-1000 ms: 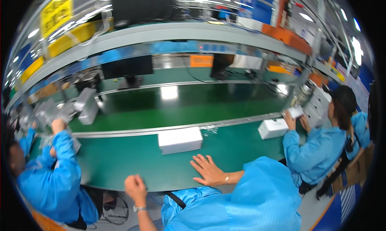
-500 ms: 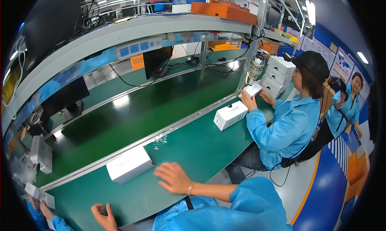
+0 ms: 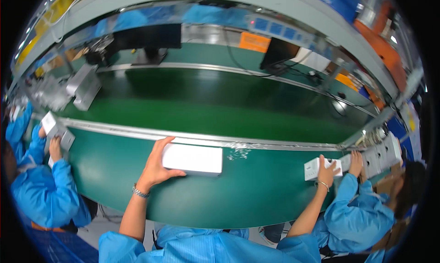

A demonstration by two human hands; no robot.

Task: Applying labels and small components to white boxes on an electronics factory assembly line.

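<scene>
A white rectangular box (image 3: pixel 195 159) lies on the green table (image 3: pixel 256 194) just before the metal rail. My left hand (image 3: pixel 156 167) grips the box's left end, thumb on the near side and fingers over the far edge; a metal watch sits on that wrist. Far out to the right, my right hand (image 3: pixel 327 172), with a thin bracelet, lies over a smaller white box (image 3: pixel 313 168) and holds it against the table.
A co-worker in blue at the right (image 3: pixel 362 212) touches a row of white boxes (image 3: pixel 378 155). Another co-worker in blue at the left (image 3: pixel 41 189) holds a white box (image 3: pixel 48 122). Behind the rail (image 3: pixel 192 137) runs a dark green conveyor belt (image 3: pixel 206 98), with monitors (image 3: pixel 146 36) and grey devices (image 3: pixel 82 85).
The view has swung back to the left. My left hand has come up from the table edge and taken the white box. My right hand has reached far right onto the smaller box.
</scene>
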